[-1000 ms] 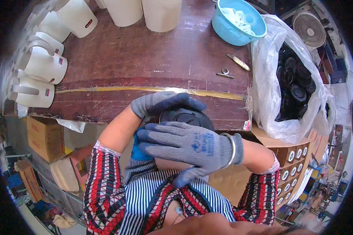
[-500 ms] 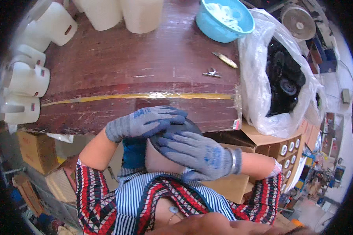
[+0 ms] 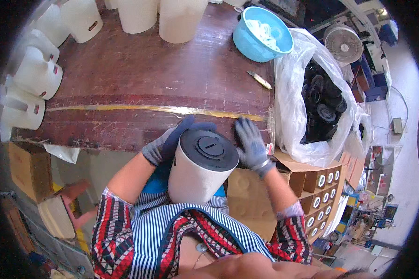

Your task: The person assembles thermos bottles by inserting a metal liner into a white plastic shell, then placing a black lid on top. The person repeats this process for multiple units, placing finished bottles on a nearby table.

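A white cylinder (image 3: 198,179) with a black end cap (image 3: 208,148) stands tilted in my lap, against the table's near edge. The cap has a raised round centre with a slot. My left hand (image 3: 174,139) is wrapped round the cylinder's upper left side, some fingers hidden behind the cap. To the right of the cap, at the table edge, my right hand (image 3: 252,144) is slightly blurred, its fingers curled in. Anything inside it is hidden. Both hands wear grey-and-blue gloves. A small folding knife (image 3: 259,80) lies farther back on the table.
White cylinders (image 3: 137,16) line the table's (image 3: 139,69) far and left edges. A light-blue basin (image 3: 253,46) holds white rings. Beside it, a clear plastic bag (image 3: 288,93) contains black round parts. A divided cardboard box (image 3: 307,186) stands below, at right.
Both hands have come off the cap's top. The left moved to the cylinder's side; the right moved right toward the table edge. The small metal tool near the knife no longer shows.
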### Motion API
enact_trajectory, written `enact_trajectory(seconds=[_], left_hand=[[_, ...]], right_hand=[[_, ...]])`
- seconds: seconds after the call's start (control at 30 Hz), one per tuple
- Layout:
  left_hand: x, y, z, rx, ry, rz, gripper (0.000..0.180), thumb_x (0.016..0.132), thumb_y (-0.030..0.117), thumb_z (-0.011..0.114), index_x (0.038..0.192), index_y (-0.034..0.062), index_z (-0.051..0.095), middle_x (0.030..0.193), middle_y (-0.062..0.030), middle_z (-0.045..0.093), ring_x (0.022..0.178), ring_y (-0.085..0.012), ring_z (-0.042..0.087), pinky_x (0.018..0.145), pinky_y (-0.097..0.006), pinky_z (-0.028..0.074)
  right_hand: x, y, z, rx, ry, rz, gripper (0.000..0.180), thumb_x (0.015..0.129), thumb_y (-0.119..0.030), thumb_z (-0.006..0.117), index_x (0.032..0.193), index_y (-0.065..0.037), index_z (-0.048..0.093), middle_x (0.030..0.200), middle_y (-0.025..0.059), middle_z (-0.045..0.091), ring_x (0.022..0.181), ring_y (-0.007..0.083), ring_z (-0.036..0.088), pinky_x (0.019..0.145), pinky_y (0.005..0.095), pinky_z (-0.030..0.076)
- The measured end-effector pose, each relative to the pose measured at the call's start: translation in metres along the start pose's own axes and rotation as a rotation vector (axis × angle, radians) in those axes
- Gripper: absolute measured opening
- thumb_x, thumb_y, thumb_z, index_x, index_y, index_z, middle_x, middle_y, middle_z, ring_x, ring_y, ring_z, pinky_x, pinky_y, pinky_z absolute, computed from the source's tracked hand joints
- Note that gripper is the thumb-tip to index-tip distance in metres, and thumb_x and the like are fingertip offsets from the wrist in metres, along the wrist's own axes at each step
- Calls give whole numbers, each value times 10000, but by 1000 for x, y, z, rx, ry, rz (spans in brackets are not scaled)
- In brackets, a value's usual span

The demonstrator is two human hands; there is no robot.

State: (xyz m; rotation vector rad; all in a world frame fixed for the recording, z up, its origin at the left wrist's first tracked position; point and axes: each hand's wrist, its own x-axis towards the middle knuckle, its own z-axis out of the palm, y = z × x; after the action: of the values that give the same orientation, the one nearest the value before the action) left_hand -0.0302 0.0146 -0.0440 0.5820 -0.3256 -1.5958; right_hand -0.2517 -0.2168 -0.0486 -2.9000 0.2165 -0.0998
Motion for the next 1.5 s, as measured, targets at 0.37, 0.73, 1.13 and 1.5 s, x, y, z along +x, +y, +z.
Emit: enact_trajectory(seconds=[0.37,0.73,1.13,1.5], left_hand=[[-34,-22,-2,-73,-24,12,565,1131,441,347,1481,25,504,1444,-101,584,1285,-195,557,1172,-356,404],[-26,-30,-19,376,-328,100,399,1083,282,538,1387,32,605,1396,-55,610,1255,-158,559,1098,-346,455],[-158,-95,40,1463,-47,432,651,940,366,707,1490,92,493,1308,-185,650,1176,-324,660,1014,-429,505],[-190,-84,-2,1208,302,694,428,791,210,848,1178,70,730,1105,-110,739,1003,-261,691,946,-417,533]], right_hand=[[-6,-108,-115,700,463,25,349,802,18,737,1145,-35,706,1041,130,689,971,299,686,855,370,562],[18,-187,-174,142,-71,-589,315,821,-128,699,1135,-139,704,1068,86,705,921,302,680,784,433,562],[-140,-110,-50,679,23,875,149,970,-169,695,979,-20,696,809,35,702,650,123,654,553,303,517],[-154,-96,-37,1140,192,1115,230,974,-222,701,1069,-12,695,897,82,727,685,163,692,577,302,573]])
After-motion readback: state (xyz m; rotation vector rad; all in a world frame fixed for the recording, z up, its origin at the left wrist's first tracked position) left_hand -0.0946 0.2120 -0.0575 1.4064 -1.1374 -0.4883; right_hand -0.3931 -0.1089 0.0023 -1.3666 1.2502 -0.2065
